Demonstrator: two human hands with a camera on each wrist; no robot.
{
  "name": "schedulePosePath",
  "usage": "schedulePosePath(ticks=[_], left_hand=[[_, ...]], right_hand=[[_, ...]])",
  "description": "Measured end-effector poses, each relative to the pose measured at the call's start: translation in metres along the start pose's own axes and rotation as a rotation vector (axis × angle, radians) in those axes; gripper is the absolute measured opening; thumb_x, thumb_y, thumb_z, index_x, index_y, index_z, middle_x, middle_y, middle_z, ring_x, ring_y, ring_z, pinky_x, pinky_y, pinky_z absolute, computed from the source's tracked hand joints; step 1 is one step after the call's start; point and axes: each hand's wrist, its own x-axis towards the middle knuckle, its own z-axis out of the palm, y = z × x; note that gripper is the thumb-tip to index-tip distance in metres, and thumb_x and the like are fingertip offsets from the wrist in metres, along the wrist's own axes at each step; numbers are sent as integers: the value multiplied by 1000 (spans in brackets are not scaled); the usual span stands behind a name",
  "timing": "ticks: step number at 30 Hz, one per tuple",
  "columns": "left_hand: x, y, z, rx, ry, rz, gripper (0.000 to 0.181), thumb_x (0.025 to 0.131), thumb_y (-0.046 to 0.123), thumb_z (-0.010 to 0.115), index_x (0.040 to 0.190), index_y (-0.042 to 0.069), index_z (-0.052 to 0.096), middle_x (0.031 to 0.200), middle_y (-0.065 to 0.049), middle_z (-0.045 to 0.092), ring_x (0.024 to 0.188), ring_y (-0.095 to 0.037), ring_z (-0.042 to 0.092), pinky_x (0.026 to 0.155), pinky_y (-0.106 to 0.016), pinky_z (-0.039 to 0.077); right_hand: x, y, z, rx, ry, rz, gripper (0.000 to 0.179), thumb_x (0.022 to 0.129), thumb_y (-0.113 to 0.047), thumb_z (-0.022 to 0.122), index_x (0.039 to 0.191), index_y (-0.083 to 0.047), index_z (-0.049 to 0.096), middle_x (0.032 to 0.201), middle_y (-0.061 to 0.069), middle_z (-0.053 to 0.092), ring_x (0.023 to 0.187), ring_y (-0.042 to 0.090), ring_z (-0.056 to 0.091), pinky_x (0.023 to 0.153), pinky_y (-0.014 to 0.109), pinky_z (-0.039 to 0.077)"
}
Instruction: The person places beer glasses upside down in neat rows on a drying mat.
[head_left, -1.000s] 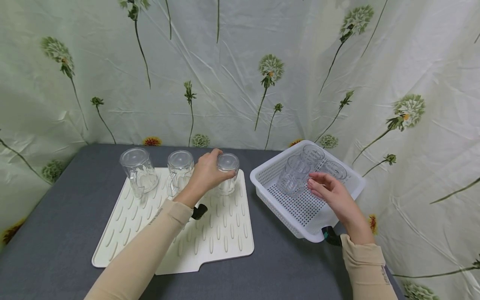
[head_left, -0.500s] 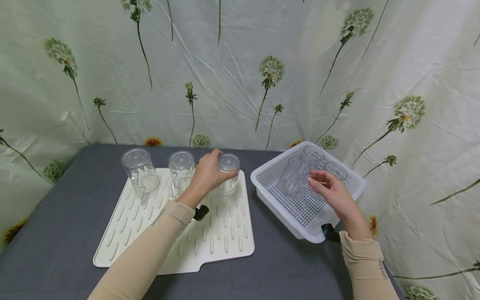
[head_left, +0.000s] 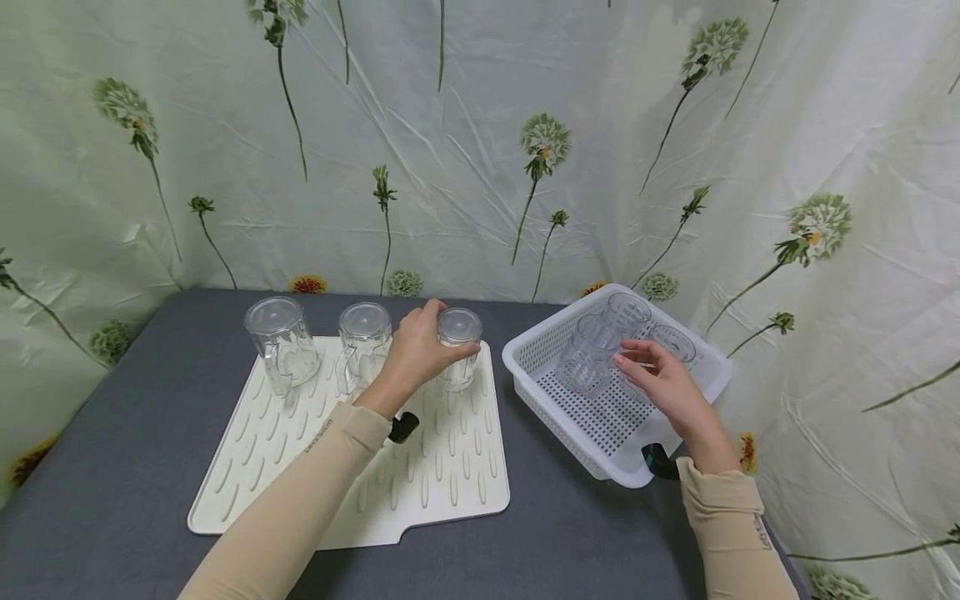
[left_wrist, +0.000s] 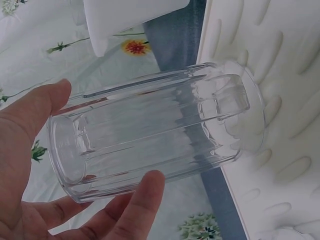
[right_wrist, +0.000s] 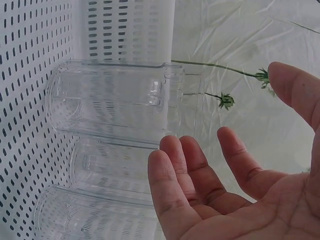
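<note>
My left hand (head_left: 414, 350) grips a clear glass mug (head_left: 461, 327) round its upturned base, thumb on one side and fingers on the other. In the left wrist view the mug's rim end meets the ribbed white drying mat (left_wrist: 290, 100). Two more upside-down glass mugs stand to the left: a middle mug (head_left: 364, 321) and a far-left mug (head_left: 274, 317). My right hand (head_left: 667, 387) hovers over the white basket (head_left: 555, 425) with fingers loosely bent and nothing held. Upright glass mugs (right_wrist: 110, 100) stand in the basket, close beside its fingertips.
A dark grey cloth (head_left: 570, 550) covers the table, showing between mat and basket. Behind it hangs a pale curtain (head_left: 465, 167) printed with dandelions. The basket sits at an angle near the table's right edge.
Both hands stay nearly where they were, the left on its mug and the right over the basket. The head view has shifted very slightly.
</note>
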Motion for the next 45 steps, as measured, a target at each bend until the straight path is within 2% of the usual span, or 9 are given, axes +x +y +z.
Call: schedulePosePath(ticks=[6, 17, 26, 30, 36, 41, 45], left_hand=[[-3, 0, -3, 6, 6, 7, 84, 84, 49, 91, 145, 4, 55, 135, -25, 65, 127, -44, 63, 104, -57, 55], [-10, -1, -8, 8, -20, -15, 85, 86, 51, 89, 149, 7, 52, 139, -25, 62, 129, -45, 62, 104, -58, 55], [-18, -3, -19, 5, 13, 29, 85, 85, 50, 90, 147, 5, 54, 137, -25, 64, 127, -43, 62, 104, -57, 54], [-22, -3, -25, -1, 26, 46, 84, 85, 50, 89, 147, 6, 54, 136, -23, 64, 121, -40, 63, 100, -55, 55], [-32, -3, -36, -16, 34, 57, 83, 87, 49, 88, 149, 7, 54, 136, -21, 65, 117, -37, 65, 94, -54, 56], [-43, -4, -46, -32, 22, 51, 82, 87, 50, 87, 150, 10, 54, 132, -18, 67, 122, -36, 66, 94, -54, 58], [-51, -5, -55, -45, 19, 41, 80, 87, 50, 87, 150, 13, 55, 130, -15, 68, 119, -34, 68, 94, -52, 59]], right_hand=[[3, -2, 1, -9, -9, -7, 72, 111, -43, 60, 162, 1, 35, 158, 28, 45, 144, 45, 50, 122, 59, 45], [6, -8, -3, -71, -56, -1, 76, 111, -44, 58, 164, 3, 30, 155, 31, 46, 141, 44, 51, 120, 60, 46], [13, -10, -9, -117, -82, 16, 77, 111, -44, 59, 164, 4, 28, 157, 33, 42, 140, 47, 50, 118, 62, 47], [15, -11, -10, -141, -82, 24, 78, 111, -45, 59, 163, 5, 28, 156, 34, 42, 139, 48, 52, 116, 62, 47], [20, -15, -11, -163, -84, 33, 80, 110, -45, 60, 163, 7, 29, 154, 34, 44, 137, 47, 53, 114, 59, 49], [23, -18, -12, -190, -96, 48, 83, 110, -46, 59, 164, 8, 26, 155, 35, 43, 137, 50, 52, 113, 60, 49], [25, -19, -13, -197, -106, 61, 85, 110, -48, 59, 164, 8, 25, 155, 36, 43, 138, 50, 52, 115, 61, 48]])
